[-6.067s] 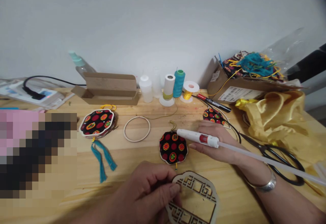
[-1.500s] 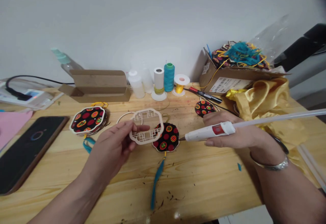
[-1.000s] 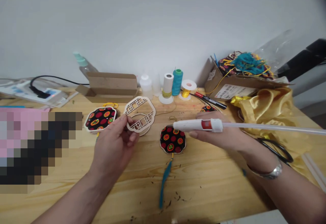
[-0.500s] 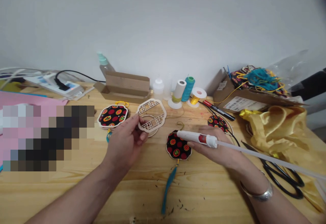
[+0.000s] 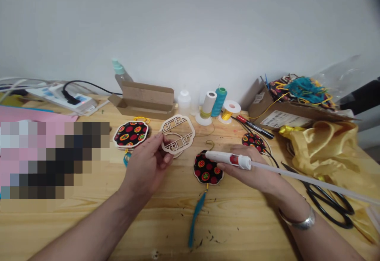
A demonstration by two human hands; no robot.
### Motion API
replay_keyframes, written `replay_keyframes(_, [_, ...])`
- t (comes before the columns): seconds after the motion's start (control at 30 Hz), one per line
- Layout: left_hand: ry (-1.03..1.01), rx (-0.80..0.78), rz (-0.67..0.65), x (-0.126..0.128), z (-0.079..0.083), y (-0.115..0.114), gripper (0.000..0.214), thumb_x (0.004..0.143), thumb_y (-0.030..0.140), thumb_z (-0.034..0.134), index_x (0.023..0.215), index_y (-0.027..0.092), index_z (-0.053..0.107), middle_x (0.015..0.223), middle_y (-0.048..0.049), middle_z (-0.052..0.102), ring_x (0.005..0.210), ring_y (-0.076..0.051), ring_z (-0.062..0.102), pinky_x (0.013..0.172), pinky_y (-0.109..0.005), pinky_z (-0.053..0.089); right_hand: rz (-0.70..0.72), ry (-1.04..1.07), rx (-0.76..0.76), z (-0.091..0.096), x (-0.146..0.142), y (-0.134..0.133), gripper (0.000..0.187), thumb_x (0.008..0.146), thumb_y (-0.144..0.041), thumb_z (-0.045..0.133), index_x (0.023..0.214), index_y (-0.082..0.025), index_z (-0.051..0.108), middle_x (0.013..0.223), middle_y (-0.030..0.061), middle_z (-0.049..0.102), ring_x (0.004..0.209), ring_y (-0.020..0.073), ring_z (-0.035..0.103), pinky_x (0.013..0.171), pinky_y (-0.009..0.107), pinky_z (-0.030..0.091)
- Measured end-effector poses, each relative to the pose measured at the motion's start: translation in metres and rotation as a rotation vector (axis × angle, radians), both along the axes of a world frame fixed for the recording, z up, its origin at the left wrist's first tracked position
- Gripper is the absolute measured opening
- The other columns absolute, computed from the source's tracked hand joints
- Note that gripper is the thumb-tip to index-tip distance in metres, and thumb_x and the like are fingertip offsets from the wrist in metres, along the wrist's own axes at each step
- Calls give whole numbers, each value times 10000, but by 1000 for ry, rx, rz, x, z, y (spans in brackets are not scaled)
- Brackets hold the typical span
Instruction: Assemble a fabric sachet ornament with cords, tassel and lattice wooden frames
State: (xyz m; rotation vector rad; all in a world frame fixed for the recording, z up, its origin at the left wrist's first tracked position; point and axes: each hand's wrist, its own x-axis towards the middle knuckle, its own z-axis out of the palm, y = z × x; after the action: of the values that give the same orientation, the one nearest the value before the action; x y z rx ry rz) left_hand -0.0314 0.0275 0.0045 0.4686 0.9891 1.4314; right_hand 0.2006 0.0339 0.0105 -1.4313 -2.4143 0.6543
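- Left hand (image 5: 150,162) pinches the wooden lattice panel (image 5: 181,140) by its edge.
- Right hand (image 5: 252,170) grips the glue gun (image 5: 227,158) over the floral pendant (image 5: 208,172) on the table (image 5: 142,229) (apparently gluing).
- Next move calls for steady aim.

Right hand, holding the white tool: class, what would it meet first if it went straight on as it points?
Likely the black patterned pad, which the white tool in the right hand overlaps in the picture; whether they touch is unclear.
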Motion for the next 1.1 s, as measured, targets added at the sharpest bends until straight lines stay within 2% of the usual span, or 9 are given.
replay_keyframes(0.2, [-4, 10, -1, 0, -2, 1, 145, 786, 171, 548, 647, 134, 568, 622, 13, 567, 412, -34, 418, 341, -144, 309, -14, 86, 15, 2, 3, 0, 235, 813, -359, 548, 656, -190, 593, 585, -13, 564, 521, 104, 478, 481, 247, 328])
replay_keyframes(0.3, [-4, 6, 8, 1, -1, 1, 157, 794, 170, 538, 644, 134, 565, 621, 14, 563, 409, -35, 417, 336, -146, 302, -21, 145, 31, 7, 4, 0, 258, 808, -348, 559, 603, -192, 548, 546, -18, 521, 502, 110, 457, 485, 264, 328])
replay_keyframes(0.43, [7, -9, 0, 1, -1, 1, 172, 805, 165, 519, 641, 130, 555, 620, 14, 561, 401, -32, 413, 331, -145, 284, 92, 265, 73, 10, 8, 0, 258, 799, -336, 567, 593, -199, 496, 555, -17, 492, 540, 123, 458, 524, 276, 350])
replay_keyframes(0.6, [17, -11, -5, 1, -3, 2, 159, 801, 176, 529, 651, 129, 556, 627, 14, 567, 399, -32, 420, 331, -145, 283, 227, 139, 68, 3, 7, -1, 356, 786, -417, 567, 538, -188, 453, 548, -14, 441, 541, 118, 412, 540, 281, 329])
replay_keyframes(0.7, [21, -23, -3, 1, -2, 1, 151, 792, 176, 536, 650, 128, 557, 625, 12, 566, 396, -32, 419, 327, -146, 277, 285, 96, 96, -3, 6, -1, 363, 795, -440, 552, 553, -177, 485, 564, -12, 445, 555, 114, 405, 558, 278, 320])
replay_keyframes(0.97, [0, -36, -31, 2, -2, 1, 130, 767, 170, 564, 644, 128, 551, 596, 26, 546, 391, -29, 412, 324, -143, 274, 272, 39, 117, -7, 3, 0, 333, 797, -451, 551, 630, -163, 533, 599, -10, 489, 568, 105, 428, 573, 263, 308])
replay_keyframes(1.1, [-18, -25, -38, 2, -4, 1, 119, 763, 175, 574, 655, 128, 557, 620, 19, 562, 398, -29, 418, 331, -145, 289, 259, 34, 106, -9, 1, 0, 344, 792, -451, 559, 610, -165, 504, 596, -16, 480, 563, 99, 424, 569, 259, 304])
